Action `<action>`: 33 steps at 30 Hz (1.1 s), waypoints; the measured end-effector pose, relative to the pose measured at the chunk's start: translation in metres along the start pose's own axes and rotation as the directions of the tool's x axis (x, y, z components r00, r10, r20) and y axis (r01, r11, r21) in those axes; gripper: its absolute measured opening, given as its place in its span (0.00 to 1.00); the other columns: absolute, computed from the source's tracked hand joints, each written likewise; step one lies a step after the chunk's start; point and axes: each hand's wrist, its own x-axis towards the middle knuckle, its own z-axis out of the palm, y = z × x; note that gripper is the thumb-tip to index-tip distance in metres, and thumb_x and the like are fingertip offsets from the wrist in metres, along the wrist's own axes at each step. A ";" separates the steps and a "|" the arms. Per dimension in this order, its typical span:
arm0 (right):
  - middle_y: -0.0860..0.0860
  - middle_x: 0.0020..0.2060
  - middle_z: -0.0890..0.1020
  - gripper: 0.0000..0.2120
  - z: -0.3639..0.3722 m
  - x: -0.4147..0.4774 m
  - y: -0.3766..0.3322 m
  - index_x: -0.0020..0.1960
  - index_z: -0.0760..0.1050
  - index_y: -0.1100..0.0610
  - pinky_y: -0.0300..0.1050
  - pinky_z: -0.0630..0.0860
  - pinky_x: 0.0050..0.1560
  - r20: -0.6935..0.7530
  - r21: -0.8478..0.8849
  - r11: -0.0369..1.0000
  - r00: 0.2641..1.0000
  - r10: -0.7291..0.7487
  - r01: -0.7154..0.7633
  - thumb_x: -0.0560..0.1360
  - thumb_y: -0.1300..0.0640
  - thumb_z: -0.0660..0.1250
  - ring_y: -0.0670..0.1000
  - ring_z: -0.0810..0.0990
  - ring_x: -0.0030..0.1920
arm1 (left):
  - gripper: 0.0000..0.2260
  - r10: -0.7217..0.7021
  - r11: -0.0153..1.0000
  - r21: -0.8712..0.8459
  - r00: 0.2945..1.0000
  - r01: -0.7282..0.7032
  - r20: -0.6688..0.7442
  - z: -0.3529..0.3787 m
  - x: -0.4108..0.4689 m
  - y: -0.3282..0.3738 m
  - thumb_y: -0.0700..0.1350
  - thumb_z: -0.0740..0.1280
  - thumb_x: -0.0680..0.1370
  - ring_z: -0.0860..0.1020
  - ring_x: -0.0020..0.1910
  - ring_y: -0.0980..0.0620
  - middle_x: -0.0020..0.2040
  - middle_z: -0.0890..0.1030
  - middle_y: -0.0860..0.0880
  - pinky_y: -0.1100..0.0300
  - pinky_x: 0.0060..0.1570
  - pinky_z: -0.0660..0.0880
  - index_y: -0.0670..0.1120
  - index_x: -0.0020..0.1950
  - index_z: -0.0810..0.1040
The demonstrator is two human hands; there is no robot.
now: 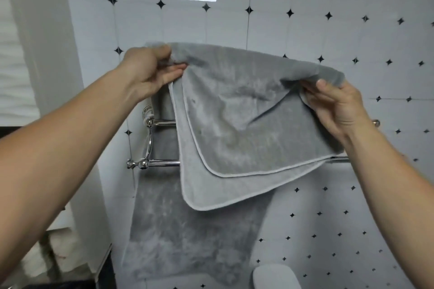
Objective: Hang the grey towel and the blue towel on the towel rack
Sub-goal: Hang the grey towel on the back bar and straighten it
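Note:
I hold a folded towel [237, 110], pale grey with a faint blue cast and a light hem, stretched out at chest height in front of the chrome towel rack [150, 163]. My left hand [150, 73] pinches its upper left corner. At the upper right corner, my right hand [335, 105] grips the fold. The towel hangs down over the middle of both rack bars and hides them. A darker grey towel [178, 230] is draped on the rack behind it and hangs down the wall below.
The rack is fixed to a white tiled wall [305, 19] with small black diamond marks. A white wall corner [47, 54] stands close at the left. A rounded white fixture [274, 274] sits at the bottom right of the hanging towel.

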 end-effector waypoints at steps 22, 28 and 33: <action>0.54 0.36 0.78 0.10 -0.047 -0.022 0.030 0.40 0.76 0.55 0.41 0.71 0.36 -0.208 -0.978 -0.120 0.693 0.691 -0.174 0.78 0.53 0.64 0.53 0.73 0.36 | 0.25 -0.375 0.122 0.976 0.902 -0.179 0.212 -0.041 -0.019 -0.112 0.73 0.62 0.68 0.79 0.37 0.59 0.33 0.81 0.61 0.59 0.41 0.72 0.52 0.31 0.80; 0.50 0.39 0.82 0.09 -0.043 -0.015 0.029 0.42 0.81 0.55 0.42 0.71 0.41 -0.319 -0.926 -0.376 0.600 0.733 -0.033 0.76 0.56 0.64 0.50 0.78 0.39 | 0.11 -0.338 0.017 0.966 0.908 -0.256 0.247 -0.041 -0.017 -0.117 0.56 0.69 0.72 0.79 0.46 0.49 0.43 0.81 0.53 0.56 0.47 0.75 0.49 0.40 0.79; 0.45 0.40 0.86 0.03 -0.063 -0.025 0.015 0.41 0.83 0.54 0.44 0.74 0.46 -0.183 -0.965 0.030 0.754 0.631 -0.260 0.72 0.56 0.71 0.45 0.82 0.41 | 0.06 -0.245 0.460 0.886 0.951 -0.059 0.191 -0.049 -0.038 -0.085 0.45 0.68 0.69 0.76 0.35 0.48 0.36 0.80 0.47 0.56 0.37 0.71 0.42 0.40 0.78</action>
